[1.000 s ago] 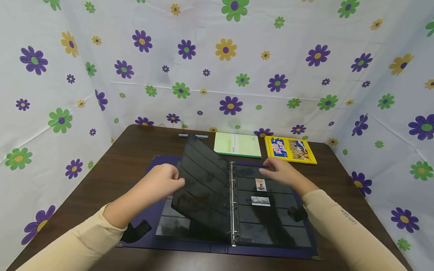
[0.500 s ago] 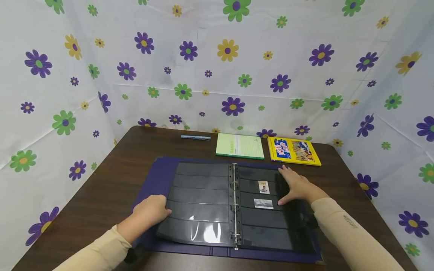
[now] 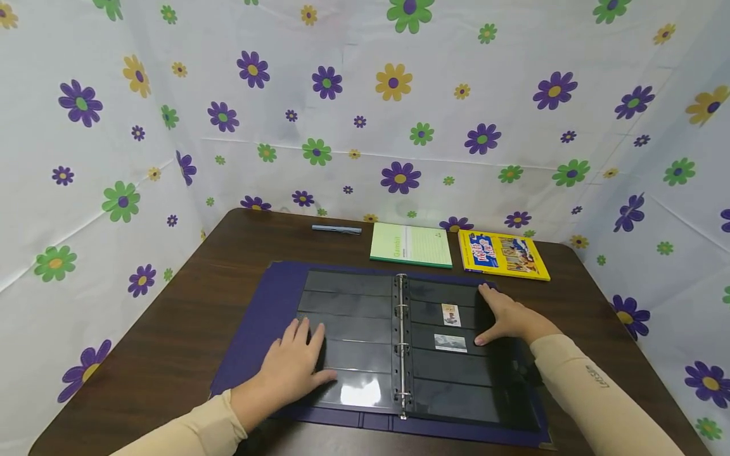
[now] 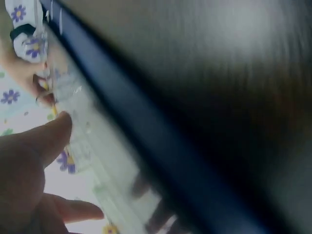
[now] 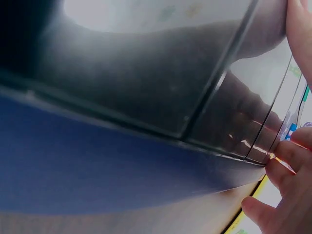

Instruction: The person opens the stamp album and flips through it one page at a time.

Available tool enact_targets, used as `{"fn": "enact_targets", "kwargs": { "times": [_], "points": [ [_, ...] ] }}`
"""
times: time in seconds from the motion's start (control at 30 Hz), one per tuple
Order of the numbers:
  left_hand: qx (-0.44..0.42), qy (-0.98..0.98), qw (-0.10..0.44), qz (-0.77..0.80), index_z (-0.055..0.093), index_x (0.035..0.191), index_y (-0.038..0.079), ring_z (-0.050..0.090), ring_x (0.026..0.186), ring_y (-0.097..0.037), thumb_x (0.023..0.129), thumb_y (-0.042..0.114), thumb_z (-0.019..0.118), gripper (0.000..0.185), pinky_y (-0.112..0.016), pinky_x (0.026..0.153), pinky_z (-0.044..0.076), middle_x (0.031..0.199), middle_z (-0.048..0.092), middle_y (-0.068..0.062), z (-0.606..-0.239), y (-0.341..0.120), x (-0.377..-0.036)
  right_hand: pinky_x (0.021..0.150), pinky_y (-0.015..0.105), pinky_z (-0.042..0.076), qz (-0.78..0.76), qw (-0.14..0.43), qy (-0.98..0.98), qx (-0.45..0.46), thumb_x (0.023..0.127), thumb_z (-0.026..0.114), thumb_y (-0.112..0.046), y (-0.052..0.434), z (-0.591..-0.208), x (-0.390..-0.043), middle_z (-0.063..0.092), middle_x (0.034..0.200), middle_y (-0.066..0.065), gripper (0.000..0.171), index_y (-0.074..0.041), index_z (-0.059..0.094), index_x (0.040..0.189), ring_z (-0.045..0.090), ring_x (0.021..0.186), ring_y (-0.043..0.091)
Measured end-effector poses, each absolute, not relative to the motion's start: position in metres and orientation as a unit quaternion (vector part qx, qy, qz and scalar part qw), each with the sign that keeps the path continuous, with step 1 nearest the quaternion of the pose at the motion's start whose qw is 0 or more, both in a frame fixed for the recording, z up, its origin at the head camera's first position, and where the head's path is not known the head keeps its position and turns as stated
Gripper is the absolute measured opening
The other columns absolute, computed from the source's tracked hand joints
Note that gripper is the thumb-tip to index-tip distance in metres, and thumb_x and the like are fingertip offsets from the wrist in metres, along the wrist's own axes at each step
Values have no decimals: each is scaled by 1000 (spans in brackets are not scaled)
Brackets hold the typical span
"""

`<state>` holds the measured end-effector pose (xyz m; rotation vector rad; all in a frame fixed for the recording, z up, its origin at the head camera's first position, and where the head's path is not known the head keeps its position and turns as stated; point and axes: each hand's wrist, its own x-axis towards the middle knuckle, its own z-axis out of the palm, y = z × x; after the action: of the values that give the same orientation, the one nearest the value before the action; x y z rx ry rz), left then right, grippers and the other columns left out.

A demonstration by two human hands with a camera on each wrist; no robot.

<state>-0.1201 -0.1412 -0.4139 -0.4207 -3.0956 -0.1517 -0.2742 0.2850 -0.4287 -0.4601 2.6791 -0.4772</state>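
A purple ring binder (image 3: pixel 256 316) lies spread on the table, with black pocket pages on both sides of its metal rings (image 3: pixel 402 348). My left hand (image 3: pixel 292 367) is over the outer lower part of the left page (image 3: pixel 353 329), fingers spread. At the outer edge of the right page (image 3: pixel 450 392), my right hand (image 3: pixel 507 320) rests with thumb and fingers apart. Two small stamp-like pictures sit in the right page's pockets: a tan upright one (image 3: pixel 451 315) and a grey sideways one (image 3: pixel 450 342). In the right wrist view, fingertips (image 5: pixel 275 168) are right at the page edge.
Behind the binder, a blue pen (image 3: pixel 336 229), a light green notebook (image 3: pixel 410 244) and a yellow book (image 3: pixel 504 254) lie along the back of the brown table (image 3: pixel 171 335). A flower-patterned cloth (image 3: pixel 342 171) surrounds the table at the back and sides.
The black page held raised by my left hand has come down flat on the left side. That hand has let go and spread over it; my right hand has shifted to the right page's outer edge.
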Motion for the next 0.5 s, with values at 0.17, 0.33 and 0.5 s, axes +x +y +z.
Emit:
{"fn": "enact_targets", "kwargs": {
  "times": [0.17, 0.33, 0.5],
  "points": [
    [-138, -988, -37, -65, 50, 132, 1, 38, 123, -47, 75, 57, 69, 82, -60, 85, 42, 135, 40, -30, -422, -133, -115, 104, 61, 11, -185, 200, 947, -169, 56, 82, -54, 283, -427, -274, 7, 149, 33, 131, 8, 10, 146, 8, 134, 50],
    [-136, -989, -13, -63, 55, 126, 0, 42, 118, -47, 70, 55, 73, 81, -57, 82, 45, 130, 44, -31, -425, -131, -116, 102, 63, 13, -174, 195, 950, -168, 56, 82, -54, 281, -425, -274, 13, 148, 33, 130, 7, 11, 146, 12, 133, 52],
    [-132, -989, -5, -67, 56, 124, -1, 43, 117, -48, 68, 53, 76, 80, -55, 84, 45, 128, 45, -32, -425, -130, -115, 100, 64, 19, -174, 137, 960, -173, 51, 84, -56, 282, -424, -271, 23, 146, 29, 130, 6, 19, 146, 23, 126, 48]
  ]
}}
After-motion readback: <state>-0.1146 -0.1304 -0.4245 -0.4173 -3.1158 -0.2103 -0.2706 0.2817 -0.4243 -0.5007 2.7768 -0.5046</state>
